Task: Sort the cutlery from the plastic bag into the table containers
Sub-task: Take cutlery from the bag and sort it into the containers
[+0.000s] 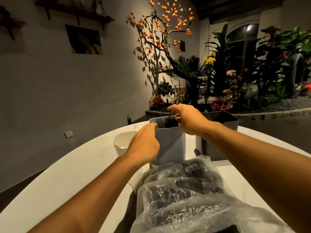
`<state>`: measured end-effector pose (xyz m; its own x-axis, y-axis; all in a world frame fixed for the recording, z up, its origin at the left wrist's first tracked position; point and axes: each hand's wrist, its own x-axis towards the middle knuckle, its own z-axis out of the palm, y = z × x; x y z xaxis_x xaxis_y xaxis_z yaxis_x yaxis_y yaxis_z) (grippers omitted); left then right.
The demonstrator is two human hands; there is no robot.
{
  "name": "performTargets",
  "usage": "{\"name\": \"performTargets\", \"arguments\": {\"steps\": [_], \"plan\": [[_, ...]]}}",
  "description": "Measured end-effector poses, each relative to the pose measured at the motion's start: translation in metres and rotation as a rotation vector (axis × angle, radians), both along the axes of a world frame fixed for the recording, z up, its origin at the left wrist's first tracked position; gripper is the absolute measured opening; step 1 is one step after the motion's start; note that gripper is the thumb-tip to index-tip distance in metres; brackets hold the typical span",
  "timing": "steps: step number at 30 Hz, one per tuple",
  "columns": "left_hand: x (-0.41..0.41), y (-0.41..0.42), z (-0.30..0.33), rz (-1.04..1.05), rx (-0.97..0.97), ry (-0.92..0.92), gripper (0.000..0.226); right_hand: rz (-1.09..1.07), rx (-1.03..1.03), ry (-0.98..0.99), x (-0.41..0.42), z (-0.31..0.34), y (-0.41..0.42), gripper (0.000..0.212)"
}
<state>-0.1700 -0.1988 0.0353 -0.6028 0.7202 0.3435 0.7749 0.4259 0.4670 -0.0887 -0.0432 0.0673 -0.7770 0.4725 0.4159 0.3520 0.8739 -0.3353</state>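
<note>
A light grey container (pixel 170 145) stands mid-table with black forks (pixel 165 122) upright inside it. My right hand (pixel 188 119) is over its rim, thumb stretched out above the forks and fingers curled against the bunch. My left hand (pixel 144 142) reaches to the container's left rim, its straight fingers touching the edge beside the forks. A clear plastic bag (pixel 188 195) holding dark cutlery lies in front of me, against the container's base. A darker grey container (pixel 220 121) stands to the right and a small white container (pixel 122 140) to the left.
The containers sit on a round white table (pixel 75 174). Its far edge curves just behind them. Beyond it are a white wall with a socket (pixel 69 133) and a planted bed with an orange-fruited tree (pixel 161 31).
</note>
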Motion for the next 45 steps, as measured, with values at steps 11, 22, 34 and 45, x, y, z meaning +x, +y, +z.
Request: {"name": "performTargets", "arguments": {"steps": [11, 22, 34, 45], "plan": [[0.07, -0.063, 0.04, -0.137, 0.015, -0.003, 0.041, 0.074, -0.011, 0.03, 0.088, 0.038, -0.065, 0.029], [0.135, -0.132, 0.021, -0.211, -0.013, -0.022, 0.034, 0.273, -0.497, -0.427, 0.163, 0.037, -0.16, 0.027], [0.119, -0.146, -0.074, -0.181, -0.136, 0.142, 0.096, -0.046, 0.273, -0.674, 0.195, -0.058, -0.135, 0.06], [0.114, -0.114, -0.118, -0.274, 0.019, 0.048, 0.139, -0.073, 0.047, -0.391, 0.157, -0.116, -0.148, 0.065]]}}
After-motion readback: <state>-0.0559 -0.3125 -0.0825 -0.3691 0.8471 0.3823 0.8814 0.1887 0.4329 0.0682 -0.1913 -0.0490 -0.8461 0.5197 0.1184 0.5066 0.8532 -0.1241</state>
